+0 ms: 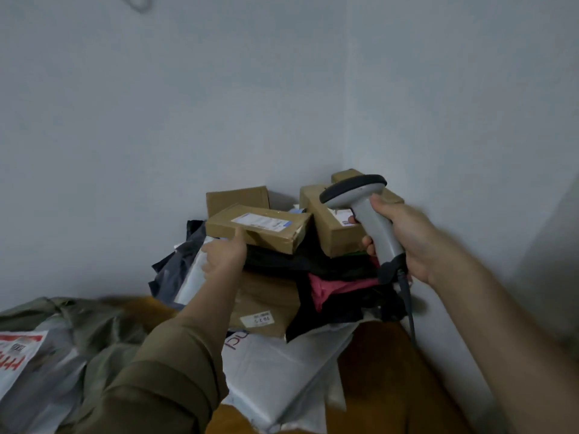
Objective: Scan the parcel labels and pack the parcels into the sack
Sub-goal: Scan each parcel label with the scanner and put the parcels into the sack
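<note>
Reaching toward twelve o'clock, the left hand grips the near left corner of a flat cardboard parcel that lies on top of the heap, thumb up against its front edge and fingers hidden beneath it; a white label faces up on the parcel's lid. At about two o'clock from it, the right hand is clenched round the grey handle of a barcode scanner, whose dark head points left over a second cardboard box — its black cable hangs down toward five o'clock. A third box stands behind the flat parcel against the pale wall, and the corner of another shows behind the scanner's head. Under the boxes lie soft packages: a dark grey poly bag at nine o'clock of the heap, black wrapping with a pink piece at four o'clock, a brown paper parcel bearing a small sticker with numbers, and a large white mailer at six o'clock. The olive-green sack lies crumpled at the lower left, about eight o'clock, with a white package printed in red lying on it. An orange-brown surface carries the heap — whether it is a tabletop cannot be told.
</note>
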Demonstrator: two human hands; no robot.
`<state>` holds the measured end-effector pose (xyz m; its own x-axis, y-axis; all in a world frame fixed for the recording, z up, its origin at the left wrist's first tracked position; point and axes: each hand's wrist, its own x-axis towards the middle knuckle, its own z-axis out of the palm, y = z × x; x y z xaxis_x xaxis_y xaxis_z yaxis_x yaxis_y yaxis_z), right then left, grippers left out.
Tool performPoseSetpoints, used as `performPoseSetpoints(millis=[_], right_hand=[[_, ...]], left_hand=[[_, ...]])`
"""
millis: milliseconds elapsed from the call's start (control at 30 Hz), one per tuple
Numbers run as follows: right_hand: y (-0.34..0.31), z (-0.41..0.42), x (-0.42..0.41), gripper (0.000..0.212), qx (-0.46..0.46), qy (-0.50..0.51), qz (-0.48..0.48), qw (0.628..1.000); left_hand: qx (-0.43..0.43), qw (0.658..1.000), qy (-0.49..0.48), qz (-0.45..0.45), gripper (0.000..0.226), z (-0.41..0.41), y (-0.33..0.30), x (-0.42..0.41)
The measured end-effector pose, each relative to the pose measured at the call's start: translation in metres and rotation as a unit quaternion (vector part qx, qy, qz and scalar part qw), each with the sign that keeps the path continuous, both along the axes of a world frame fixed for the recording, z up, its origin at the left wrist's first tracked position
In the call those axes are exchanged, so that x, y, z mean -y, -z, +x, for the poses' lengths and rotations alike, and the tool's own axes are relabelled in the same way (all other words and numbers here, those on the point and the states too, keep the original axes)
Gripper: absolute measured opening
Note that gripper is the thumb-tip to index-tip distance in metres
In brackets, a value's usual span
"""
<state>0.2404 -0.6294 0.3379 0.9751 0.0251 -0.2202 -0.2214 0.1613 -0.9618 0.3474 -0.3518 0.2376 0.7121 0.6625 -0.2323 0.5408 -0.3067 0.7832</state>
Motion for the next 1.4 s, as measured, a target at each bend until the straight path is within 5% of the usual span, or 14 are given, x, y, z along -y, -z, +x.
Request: performPoseSetpoints(millis=[200, 433, 667, 1133, 1267, 1400], right_hand=[[0.026, 0.011, 0.026, 0.045, -0.018, -0.028, -0.013, 0.999], [0.031, 0.019, 0.039, 0.047, -0.028, -0.024, -0.011, 0.999], [0.012, 0.032, 0.000, 0.024, 0.029, 0.021, 0.070, 0.997], [-0.002, 0.020, -0.104, 0.097, 0.062, 0.070, 0.130, 0.987], [0.002, 0.011, -0.111, 0.080, 0.070, 0.077, 0.103, 0.989], [0.010, -0.001, -0.110, 0.063, 0.083, 0.088, 0.081, 0.989]], left_hand=[[-0.045, 0.998, 0.020, -0.050, 0.105, 0.033, -0.006, 0.009], [0.019, 0.982, -0.015, -0.190, 0.055, 0.030, -0.021, 0.013], [0.175, 0.967, 0.029, -0.184, 0.019, -0.006, -0.073, 0.003], [0.234, 0.873, 0.179, -0.388, 0.016, -0.121, -0.142, -0.034], [0.229, 0.856, 0.214, -0.412, 0.021, -0.138, -0.130, -0.053], [0.245, 0.895, 0.168, -0.332, 0.030, -0.147, -0.121, -0.066]])
